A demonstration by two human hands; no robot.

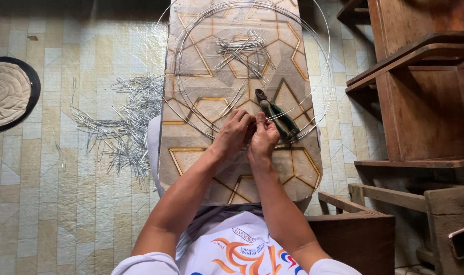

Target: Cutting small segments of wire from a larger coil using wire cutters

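The patterned board (242,168) fills the frame's centre, the wire hoops (323,97) coiled over its upper half. Your left hand (234,133) and right hand (264,136) meet at centre, fingers pinched on the hoops' near edge (wire running left-right); green pliers (275,114) lie just right

Both hands, left (235,130) and right (264,136), meet with fingers pinched together.
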